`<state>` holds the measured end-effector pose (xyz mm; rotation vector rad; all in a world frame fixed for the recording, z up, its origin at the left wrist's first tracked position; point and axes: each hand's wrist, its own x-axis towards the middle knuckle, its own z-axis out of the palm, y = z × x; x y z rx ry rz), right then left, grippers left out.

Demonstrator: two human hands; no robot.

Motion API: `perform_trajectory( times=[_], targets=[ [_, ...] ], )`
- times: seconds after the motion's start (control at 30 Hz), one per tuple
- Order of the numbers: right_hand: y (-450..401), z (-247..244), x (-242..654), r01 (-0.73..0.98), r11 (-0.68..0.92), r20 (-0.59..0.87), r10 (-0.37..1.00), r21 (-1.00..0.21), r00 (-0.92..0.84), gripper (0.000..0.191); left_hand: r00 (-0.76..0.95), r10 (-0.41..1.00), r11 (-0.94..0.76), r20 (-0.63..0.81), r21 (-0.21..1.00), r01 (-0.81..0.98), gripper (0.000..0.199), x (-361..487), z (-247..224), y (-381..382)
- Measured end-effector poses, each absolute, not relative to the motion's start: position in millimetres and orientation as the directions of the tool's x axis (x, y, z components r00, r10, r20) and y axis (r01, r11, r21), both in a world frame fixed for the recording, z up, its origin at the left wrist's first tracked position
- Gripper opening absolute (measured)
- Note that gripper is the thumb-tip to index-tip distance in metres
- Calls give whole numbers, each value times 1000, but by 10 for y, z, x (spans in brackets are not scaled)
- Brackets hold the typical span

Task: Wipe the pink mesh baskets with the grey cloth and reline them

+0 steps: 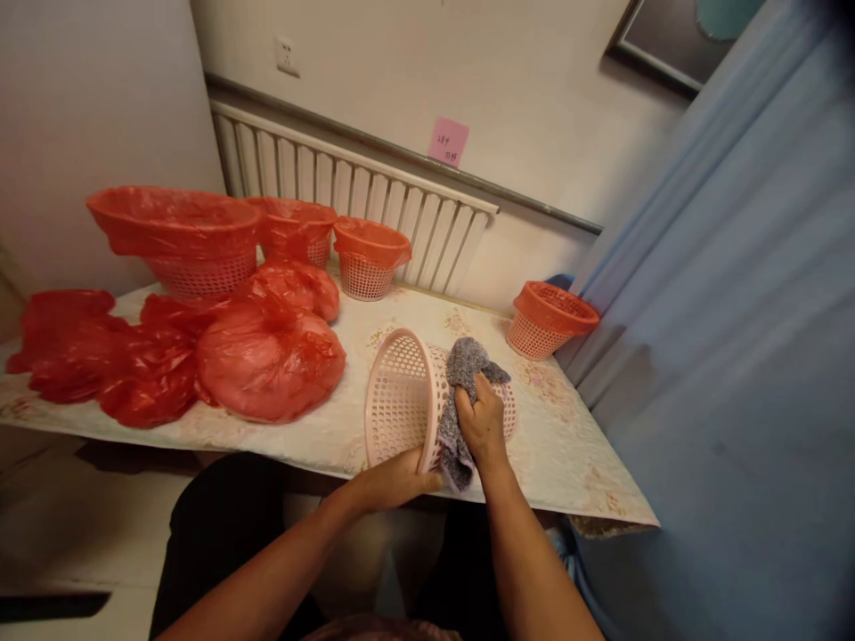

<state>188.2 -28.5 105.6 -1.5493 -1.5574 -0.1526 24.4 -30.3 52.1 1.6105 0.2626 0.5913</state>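
A pale pink perforated plastic basket (401, 392) lies on its side on the table, its mouth turned to the left. My left hand (399, 481) grips the near lower part of its rim, fingers inside and thumb outside. In my right hand (482, 418) is a bunched grey cloth (460, 432), pressed against the outer wall of the basket. The cloth drapes over the wall and hides part of it, and a corner hangs down near the table's front edge.
Several baskets with red liners, among them a large one (180, 258), stand at the back left; another lined basket (541, 325) stands at the right. Red plastic bags (267, 365) lie at the left. A radiator (361, 187) and a blue curtain (721, 356) border the table (574, 454).
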Motion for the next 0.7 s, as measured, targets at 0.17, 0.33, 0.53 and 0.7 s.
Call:
perform_trajectory(
  times=[0.17, 0.33, 0.53, 0.7],
  targets=[
    [-410, 1001, 1822, 837, 245, 665, 725, -490, 177, 20, 620, 745, 81, 247, 888, -452, 48, 472, 889, -210],
    [-442, 909, 1937, 826, 257, 659, 732, -502, 173, 24, 551, 821, 231, 153, 792, -565, 49, 688, 1085, -223],
    [-329, 578, 2637, 783, -52, 547, 687, -620, 479, 28, 642, 754, 347, 142, 744, -571, 47, 675, 1027, -323],
    [-412, 341, 2964, 690, -241, 460, 593, -682, 661, 32, 665, 732, 315, 150, 790, -525, 44, 620, 956, -235]
  ],
)
